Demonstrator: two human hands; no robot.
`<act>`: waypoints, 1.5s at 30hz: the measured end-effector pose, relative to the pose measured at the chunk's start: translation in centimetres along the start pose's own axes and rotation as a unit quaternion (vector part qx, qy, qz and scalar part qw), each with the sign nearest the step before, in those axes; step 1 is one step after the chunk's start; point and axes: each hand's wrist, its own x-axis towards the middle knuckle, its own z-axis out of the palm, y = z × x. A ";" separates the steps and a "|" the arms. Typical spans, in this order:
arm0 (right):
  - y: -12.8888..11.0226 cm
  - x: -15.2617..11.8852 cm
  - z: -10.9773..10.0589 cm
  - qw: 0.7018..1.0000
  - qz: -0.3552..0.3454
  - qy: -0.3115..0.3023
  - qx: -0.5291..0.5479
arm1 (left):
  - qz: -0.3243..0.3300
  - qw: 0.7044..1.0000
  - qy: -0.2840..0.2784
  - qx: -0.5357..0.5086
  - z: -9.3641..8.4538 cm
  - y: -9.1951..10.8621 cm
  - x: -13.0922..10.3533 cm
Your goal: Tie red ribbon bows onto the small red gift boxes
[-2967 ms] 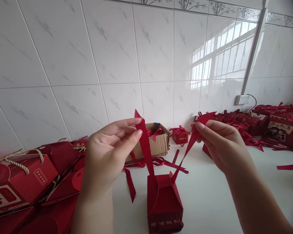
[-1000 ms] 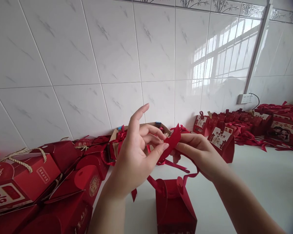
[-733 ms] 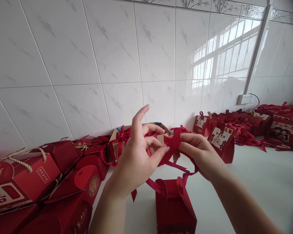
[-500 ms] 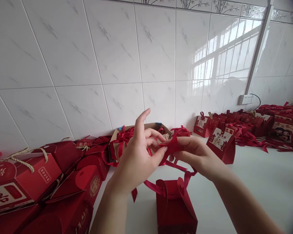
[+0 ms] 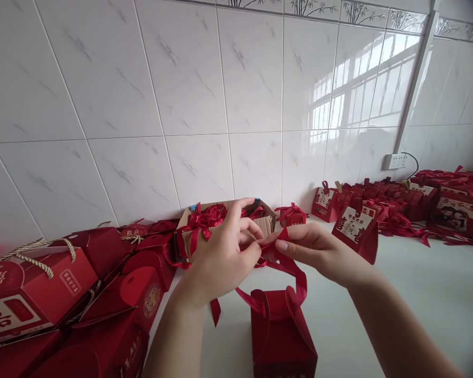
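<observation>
Glossy white marble-veined wall tiles [image 5: 185,73] behind, with a window's reflection toward the right and a white multi-socket outlet [image 5: 394,161] low down; below, a smooth white tabletop [image 5: 378,315], crowded with red along both sides. Upright on the tabletop, close to the viewer, a dark red card gift box [image 5: 284,336] with curved top flaps, directly below both hands, presumably to keep a flat, satiny red ribbon [image 5: 300,286] within easy reach. Threaded, apparently, through both sides of the box top, then raised clear of it, likely for finger room. Left hand [image 5: 228,257] pinching the ribbon between thumb and fingers; right hand [image 5: 327,254] also gripping the ribbon, thumb pressed over it. Exact crossing of the strands hidden among the fingers.

Beyond the hands, near the wall, an open brown cardboard carton [image 5: 266,224] heaped with shiny red ribbon loops [image 5: 208,215], some spilling over its side. Just beside it, a small red ribbon-wrapped box [image 5: 292,216]. To the left, packed tightly, perhaps to save space, red card boxes with twisted gold-and-white cord handles [image 5: 43,294]. To the right, a red tent-shaped box with a white printed label [image 5: 357,228], in front of rows of small red boxes [image 5: 402,197]. Contents of the closed boxes not visible.
</observation>
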 end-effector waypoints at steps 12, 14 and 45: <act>-1.1 -1.0 -0.1 0.963 -0.070 -0.010 -0.259 | -0.079 0.994 -0.047 -0.062 0.1 0.2 0.4; -1.1 -1.0 0.1 0.953 -0.079 -0.002 -0.294 | -0.080 0.994 -0.043 -0.062 0.1 0.2 0.4; 3.5 -2.2 1.5 0.971 0.050 0.122 0.199 | 0.126 0.964 0.058 0.227 1.4 0.7 -0.5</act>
